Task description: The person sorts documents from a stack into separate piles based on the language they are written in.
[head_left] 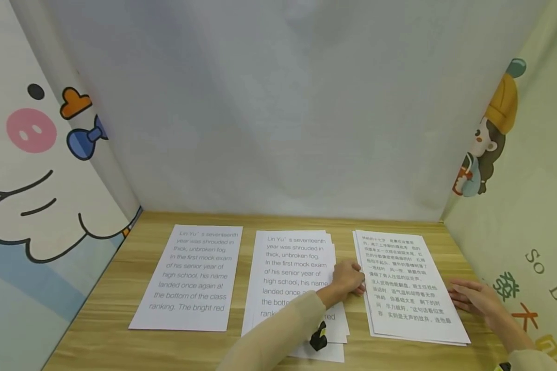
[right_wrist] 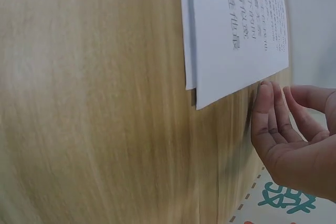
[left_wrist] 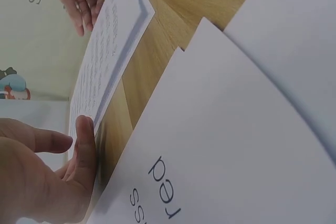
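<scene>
A stack of printed paper sheets with Chinese text lies at the right of the table, its sheets slightly out of line. My left hand is at the stack's left edge, with its fingertips against or very near the paper. On the opposite side my right hand has its fingertips by the right edge, gently bent. In the right wrist view the right hand pinches nothing, and whether it touches the paper cannot be told. The left wrist view shows the left hand with thumb and fingers apart.
Under my left forearm lies an uneven stack of English-text sheets, some jutting out right and below. Farther left is more English-printed paper. Everything lies on a wooden table, with a pale wall behind and patterned side panels.
</scene>
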